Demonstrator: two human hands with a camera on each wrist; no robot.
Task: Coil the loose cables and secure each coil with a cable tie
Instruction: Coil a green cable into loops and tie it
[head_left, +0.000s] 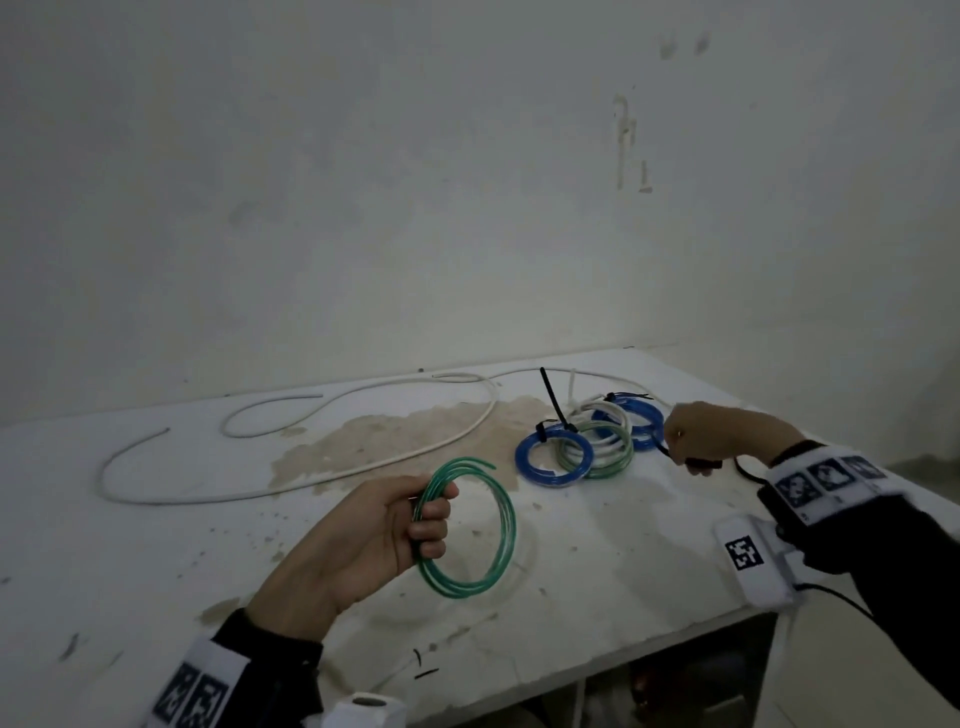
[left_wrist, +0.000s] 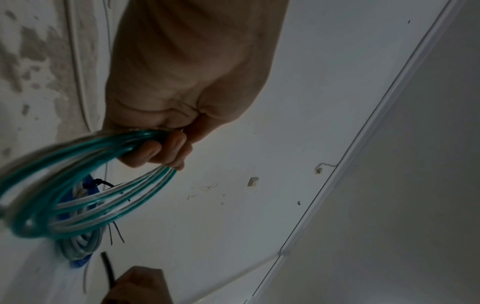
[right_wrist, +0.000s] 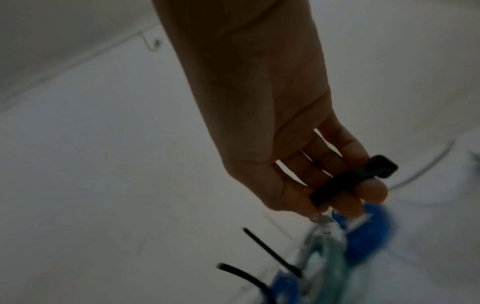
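My left hand (head_left: 415, 525) grips a green-and-clear cable coil (head_left: 498, 530) and holds it just above the white table (head_left: 156, 545); the left wrist view shows the fingers curled round the coil (left_wrist: 85, 185). My right hand (head_left: 685, 441) pinches a black cable tie (head_left: 701, 462) at the table's right side, and the tie (right_wrist: 348, 181) lies across the fingertips in the right wrist view. Tied blue, white and green coils (head_left: 582, 447) lie in a pile just left of the right hand. A long loose white cable (head_left: 291, 486) snakes across the back of the table.
A wall rises directly behind the table. A bare brownish patch (head_left: 395, 441) marks the tabletop's middle. Two short black bits (head_left: 423, 665) lie near the front edge. The table's right edge drops off beside my right forearm, with an open shelf space (head_left: 675, 691) below.
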